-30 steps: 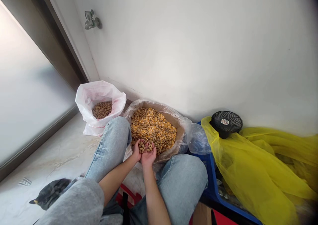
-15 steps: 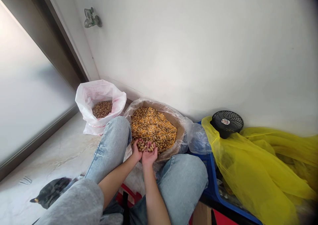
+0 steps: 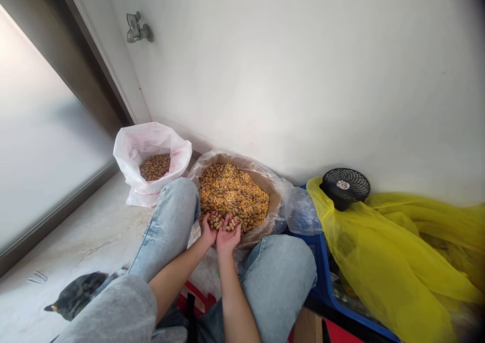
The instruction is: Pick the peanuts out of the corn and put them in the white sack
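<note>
My left hand (image 3: 208,231) and my right hand (image 3: 229,237) are cupped side by side, holding a small heap of brown peanuts in the shell (image 3: 223,223). They sit just over the near rim of a plastic-lined brown sack (image 3: 276,204). This sack is filled with yellow corn kernels (image 3: 231,194) mixed with similar brown nuts. To its left, a white plastic bag (image 3: 135,146) holds brown nuts (image 3: 154,167).
My jeans-clad knees (image 3: 276,277) rise on both sides of my arms. On the right lie a blue crate (image 3: 322,277), a yellow plastic sheet (image 3: 390,262) and a small black fan (image 3: 344,186). A wall tap (image 3: 136,28) sits high on the left, above a stone floor (image 3: 102,232).
The view has drifted slightly. My fingers have spread a little, while the heap of nuts stays in my cupped palms.
</note>
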### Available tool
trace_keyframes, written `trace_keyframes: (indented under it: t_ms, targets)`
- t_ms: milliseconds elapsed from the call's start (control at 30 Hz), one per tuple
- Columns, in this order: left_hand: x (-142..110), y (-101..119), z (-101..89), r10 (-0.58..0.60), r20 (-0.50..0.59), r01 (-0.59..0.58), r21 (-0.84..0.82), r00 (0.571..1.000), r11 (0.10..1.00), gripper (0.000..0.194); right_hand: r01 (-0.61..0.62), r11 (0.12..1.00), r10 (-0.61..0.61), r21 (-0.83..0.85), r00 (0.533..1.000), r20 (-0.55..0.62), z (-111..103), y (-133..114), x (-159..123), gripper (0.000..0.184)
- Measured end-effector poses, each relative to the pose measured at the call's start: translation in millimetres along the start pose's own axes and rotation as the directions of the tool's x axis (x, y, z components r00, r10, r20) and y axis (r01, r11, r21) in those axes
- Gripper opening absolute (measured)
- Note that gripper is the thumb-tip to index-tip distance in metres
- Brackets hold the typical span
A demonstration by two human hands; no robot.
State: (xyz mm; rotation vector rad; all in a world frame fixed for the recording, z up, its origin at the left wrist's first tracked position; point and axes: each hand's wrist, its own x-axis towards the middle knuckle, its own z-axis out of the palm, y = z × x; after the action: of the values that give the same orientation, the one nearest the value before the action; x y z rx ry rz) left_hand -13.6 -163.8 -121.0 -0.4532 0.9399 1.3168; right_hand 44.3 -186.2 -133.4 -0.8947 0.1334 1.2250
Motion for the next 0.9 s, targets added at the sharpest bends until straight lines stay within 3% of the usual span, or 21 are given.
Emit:
trace_keyframes:
  t_ms: [367, 600, 900]
  targets:
    - [-4.2, 0.4, 4.9, -0.001, 0.077, 0.002, -0.005, 0.997, 1.000, 0.006, 0.015, 1.000, -0.014, 0.012, 0.999, -0.037, 1.2, 1.4, -0.3, 0.025]
    - [-4.9, -0.5, 6.1, -0.005, 0.097, 0.001, 0.044, 0.995, 0.999, 0.006, 0.068, 0.993, -0.068, -0.098, 0.998, -0.002, -1.3, 3.4, 1.7, 0.025]
    - [-10.1, -1.4, 10.4, -0.001, 0.119, -0.005, 0.052, 0.993, 0.999, 0.007, -0.009, 1.000, 0.008, -0.019, 0.999, -0.053, 1.2, 3.2, -0.4, 0.023]
